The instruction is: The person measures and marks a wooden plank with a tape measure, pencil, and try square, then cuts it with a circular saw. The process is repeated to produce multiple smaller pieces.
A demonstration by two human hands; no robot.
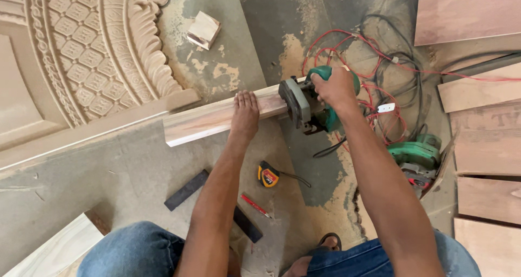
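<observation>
A long pale wooden plank (pixel 203 121) lies across the dusty floor. My left hand (pixel 245 116) presses flat on top of it, fingers closed together. My right hand (pixel 335 87) grips the handle of a green handheld power saw (pixel 309 103), whose grey blade guard sits against the plank's right end. My arms reach forward from my knees in blue jeans at the bottom of the view.
A carved ornamental wooden panel (pixel 87 54) lies at the upper left. Red and black cables (pixel 380 60) tangle behind the saw. A second green power tool (pixel 415 157), tape measure (pixel 267 175), red pencil (pixel 255 205), black square ruler (pixel 187 190), small wood block (pixel 203 30) and stacked boards (pixel 485 147) surround me.
</observation>
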